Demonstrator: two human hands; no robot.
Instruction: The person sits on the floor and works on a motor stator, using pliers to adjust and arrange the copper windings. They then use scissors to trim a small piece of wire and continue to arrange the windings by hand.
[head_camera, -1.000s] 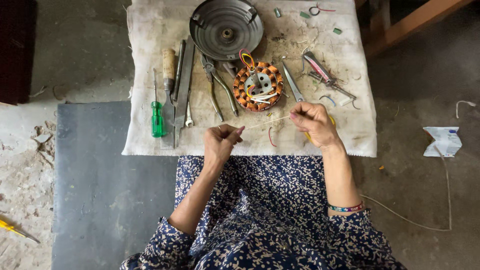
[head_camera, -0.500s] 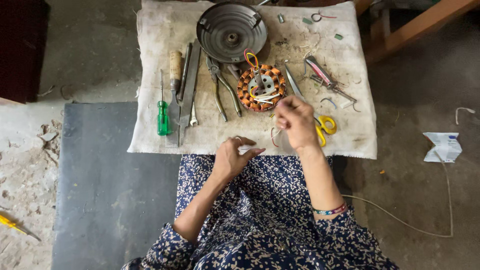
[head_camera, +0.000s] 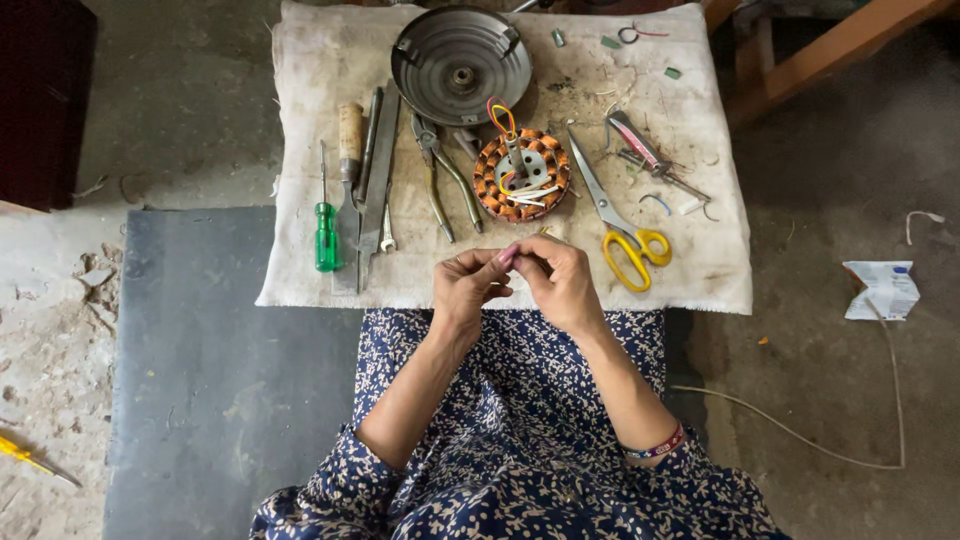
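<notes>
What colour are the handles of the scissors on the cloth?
Yellow; the scissors show best in the head view.

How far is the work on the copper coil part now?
Done: the round metal cover lies apart from the copper-wound stator, both on the cloth. In hand: the left hand and right hand meet at the fingertips over something too small to identify. Left: loose coloured wires stick up from the stator; the scissors and pliers lie unheld.

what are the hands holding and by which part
Left hand and right hand meet fingertip to fingertip, pinching something too small to identify; where it is gripped cannot be told.
</notes>
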